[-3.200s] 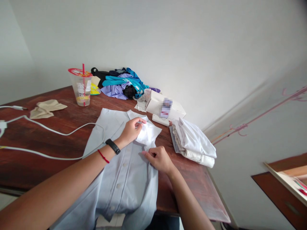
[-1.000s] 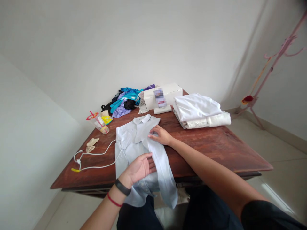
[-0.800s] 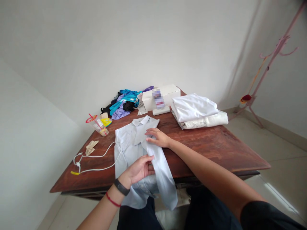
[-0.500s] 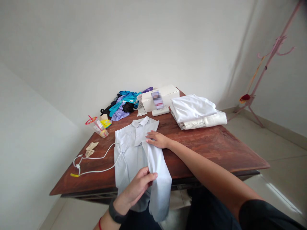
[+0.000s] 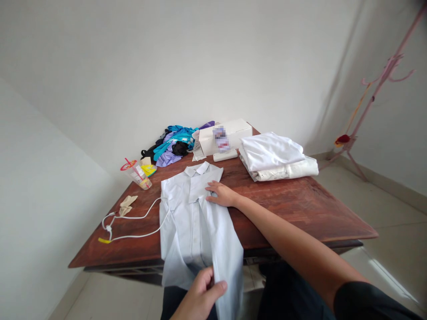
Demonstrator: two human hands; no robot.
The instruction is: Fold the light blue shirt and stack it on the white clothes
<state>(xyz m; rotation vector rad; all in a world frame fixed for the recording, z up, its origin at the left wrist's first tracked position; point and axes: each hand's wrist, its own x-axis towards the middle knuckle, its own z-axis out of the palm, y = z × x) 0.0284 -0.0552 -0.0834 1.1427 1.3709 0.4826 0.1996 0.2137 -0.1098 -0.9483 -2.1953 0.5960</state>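
Note:
A pale grey-white collared shirt (image 5: 180, 226) lies on the wooden table, its collar toward the wall and its lower part hanging over the front edge. One long sleeve (image 5: 225, 240) is folded over the body and runs down toward me. My left hand (image 5: 203, 293) pinches the edge of this sleeve between thumb and fingers, below the table's edge. Near the shirt's shoulder, my right hand (image 5: 222, 194) rests flat on the cloth with its fingers spread. A white cable (image 5: 140, 218) crosses the left side of the shirt.
Folded white cloths (image 5: 273, 153) are stacked at the back right of the table (image 5: 320, 209). Along the wall are a white box (image 5: 238, 133) and a heap of clothes (image 5: 173, 146). A plastic cup (image 5: 142, 178) leans at the left. A pink coat stand (image 5: 373, 98) is on the right.
My left hand has slid down toward me along the sleeve's edge, and the sleeve now lies straighter. My right hand stays on the shoulder area.

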